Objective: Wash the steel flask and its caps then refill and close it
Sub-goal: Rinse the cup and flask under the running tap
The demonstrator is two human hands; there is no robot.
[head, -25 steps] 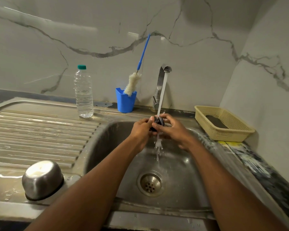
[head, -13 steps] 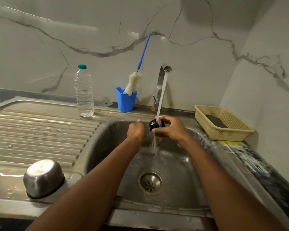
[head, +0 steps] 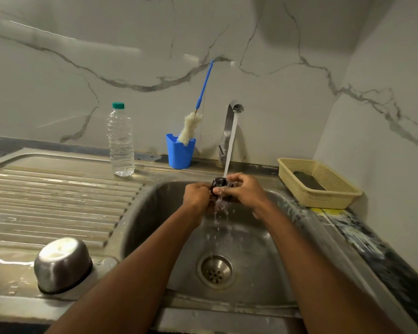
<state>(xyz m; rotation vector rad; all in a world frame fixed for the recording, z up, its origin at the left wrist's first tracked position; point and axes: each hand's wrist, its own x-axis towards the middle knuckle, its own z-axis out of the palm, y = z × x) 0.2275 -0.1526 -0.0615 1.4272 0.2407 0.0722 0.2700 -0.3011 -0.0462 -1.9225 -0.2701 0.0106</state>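
We hold the small dark round inner cap (head: 219, 185) under the running stream from the steel tap (head: 229, 131), above the stainless sink basin (head: 155, 213). Our right hand (head: 245, 192) grips it from the three o'clock side, and our left hand (head: 197, 196) closes on it from nine o'clock, the two hands together around it. How the fingers lie on the cap is hard to read through the splash. At seven o'clock, the domed steel outer cap (head: 62, 265) sits upside down on the wet ribbed draining board (head: 58, 196), probably rinsed already. The flask body is not in view, so we cannot tell whether it is washed. Refilling, perhaps from the clear plastic water bottle (head: 120, 141) at eleven o'clock, and closing remain.
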